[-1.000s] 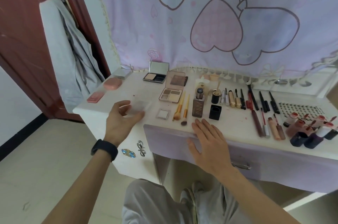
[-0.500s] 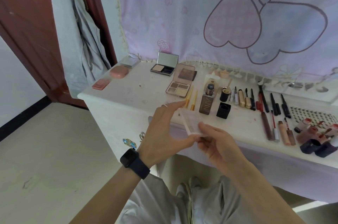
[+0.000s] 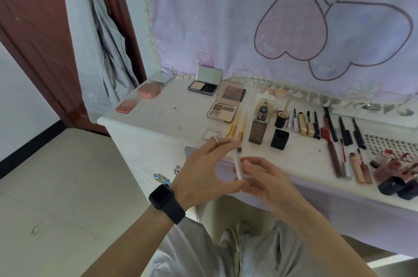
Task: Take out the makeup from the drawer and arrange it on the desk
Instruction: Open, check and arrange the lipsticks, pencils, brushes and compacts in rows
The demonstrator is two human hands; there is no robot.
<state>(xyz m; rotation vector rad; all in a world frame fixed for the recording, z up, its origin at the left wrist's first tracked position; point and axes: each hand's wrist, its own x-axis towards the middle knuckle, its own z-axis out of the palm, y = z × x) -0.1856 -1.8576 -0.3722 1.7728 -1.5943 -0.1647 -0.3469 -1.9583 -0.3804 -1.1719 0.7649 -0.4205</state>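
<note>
Both hands hold a small clear plastic case [image 3: 238, 165], seen edge-on, in front of the white desk [image 3: 158, 116]. My left hand [image 3: 208, 172], with a ring and a black watch, grips its left side. My right hand [image 3: 264, 177] pinches its right side. Laid out on the desk are an open powder compact [image 3: 204, 86], an eyeshadow palette [image 3: 225, 107], two gold brushes [image 3: 236, 125], a foundation bottle [image 3: 259, 127], a small clear pan [image 3: 211, 134] and rows of pencils and lip products [image 3: 339, 141]. The lilac drawer front [image 3: 316, 195] sits shut below.
Two pink compacts [image 3: 138, 98] lie at the desk's far left corner. A grey garment [image 3: 99, 50] hangs on the red-brown door [image 3: 34, 27] to the left. A lilac printed curtain [image 3: 294, 16] hangs behind the desk. My knees in grey trousers [image 3: 226, 254] are under the desk.
My left hand lifted the clear case off the desk. My right hand left the drawer front and joined it. The case turned from flat to edge-on between both hands.
</note>
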